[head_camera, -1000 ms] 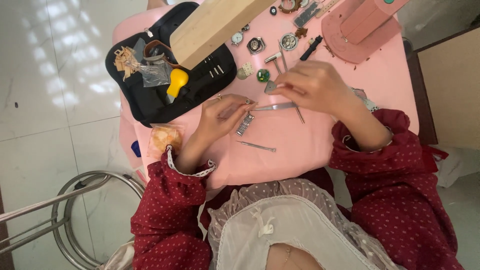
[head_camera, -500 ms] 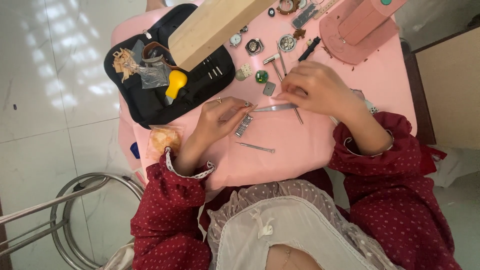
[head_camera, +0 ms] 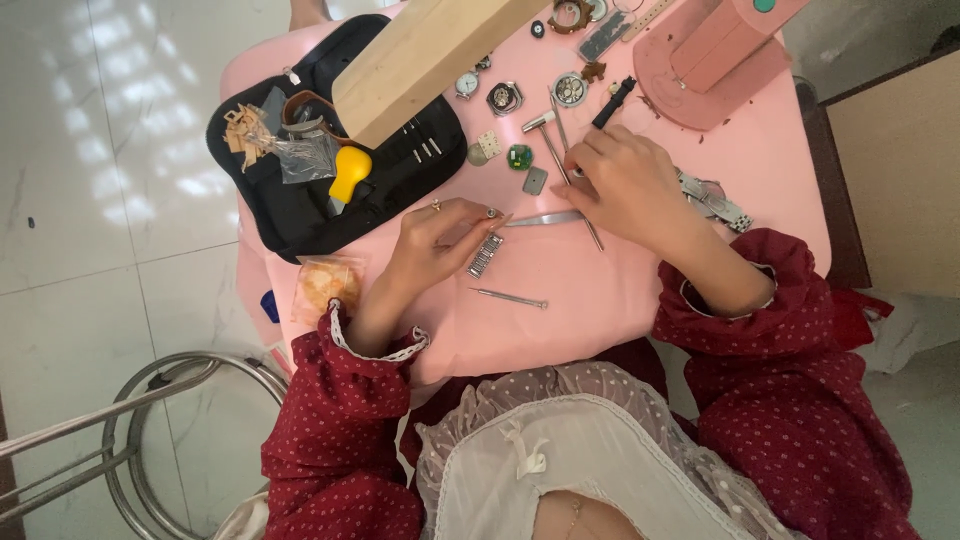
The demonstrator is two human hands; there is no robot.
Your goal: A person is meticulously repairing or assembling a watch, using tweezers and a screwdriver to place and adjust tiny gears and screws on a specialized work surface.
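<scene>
Shifted up the pink counter (head_camera: 620, 290) since a moment ago, the right hand (head_camera: 625, 185) now lies with its fingers (head_camera: 590, 160) curled low over thin metal tools, close beside a black-handled tool (head_camera: 613, 102); whether those fingers actually grip anything cannot be told. Meanwhile the left hand (head_camera: 440, 240) has barely moved, its ringed fingers (head_camera: 470, 215) drawn narrow and pinched at the end of flat steel tweezers (head_camera: 545, 218), which run across the counter toward the right hand. Just below the left fingertips lies a short metal watch-band segment (head_camera: 485, 255), and a little nearer the person a slim metal pin tool (head_camera: 510, 297) rests on its own. Between the hands and the far edge sit a small green part (head_camera: 520, 157), a grey square piece (head_camera: 535, 181) and several watch cases (head_camera: 570, 89). Farther left, an open black tool pouch (head_camera: 300, 205) holds a yellow-handled tool (head_camera: 348, 172), with a pale wooden block (head_camera: 425, 60) across its upper edge. Beyond the right hand stands a pink stand (head_camera: 715, 70), and a metal watch bracelet (head_camera: 715, 200) lies beside the right wrist.
</scene>
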